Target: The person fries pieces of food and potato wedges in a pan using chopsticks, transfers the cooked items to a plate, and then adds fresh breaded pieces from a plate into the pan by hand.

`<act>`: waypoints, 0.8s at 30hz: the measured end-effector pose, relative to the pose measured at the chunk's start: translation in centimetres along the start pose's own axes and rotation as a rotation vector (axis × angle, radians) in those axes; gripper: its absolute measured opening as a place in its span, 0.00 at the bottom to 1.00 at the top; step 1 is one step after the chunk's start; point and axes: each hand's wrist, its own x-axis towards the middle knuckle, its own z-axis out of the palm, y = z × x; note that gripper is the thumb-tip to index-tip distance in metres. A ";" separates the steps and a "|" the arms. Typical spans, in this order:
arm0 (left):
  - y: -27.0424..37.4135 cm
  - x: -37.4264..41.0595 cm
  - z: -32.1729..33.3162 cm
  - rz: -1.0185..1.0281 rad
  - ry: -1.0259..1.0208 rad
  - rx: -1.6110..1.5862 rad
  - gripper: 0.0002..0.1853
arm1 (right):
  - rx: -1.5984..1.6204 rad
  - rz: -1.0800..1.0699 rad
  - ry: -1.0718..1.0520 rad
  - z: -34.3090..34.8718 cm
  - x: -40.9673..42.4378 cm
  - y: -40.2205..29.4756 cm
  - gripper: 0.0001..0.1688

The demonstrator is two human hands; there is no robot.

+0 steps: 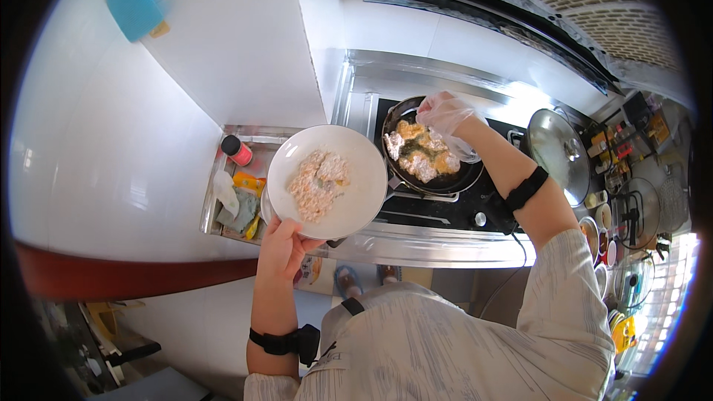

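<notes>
My left hand (287, 245) grips the near rim of a shallow white bowl (365, 189), thumb on top, beside the stove. Inside the bowl lies a pale, lumpy, flour-coated food mixture (315, 186). Over the far side of a black frying pan (470, 178) is my right hand (448, 120), in a clear plastic glove. Its fingertips are bunched, and whether they hold anything cannot be seen. Several coated pieces of food (420, 167) lie in oil in the pan, some golden and some still whitish. The glove covers part of the pan's right side.
The pan stands on a black gas stove (418, 217). To its right is a large lidded pan (557, 156). A red jar with a black cap (237, 150), a cloth (239, 211) and packets sit left of the bowl. A range hood (501, 28) overhangs the back.
</notes>
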 end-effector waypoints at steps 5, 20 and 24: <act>0.1 1.1 1.6 -0.064 -0.100 0.029 0.30 | 0.575 0.199 0.126 -3.0 -4.1 -0.1 0.14; -5.0 1.0 9.8 -0.337 -0.398 0.216 0.31 | 0.419 0.023 0.244 -2.6 -19.2 -2.8 0.11; -8.3 -1.0 13.4 -0.420 -0.558 0.307 0.32 | 0.314 0.071 0.406 -5.0 -26.6 0.3 0.06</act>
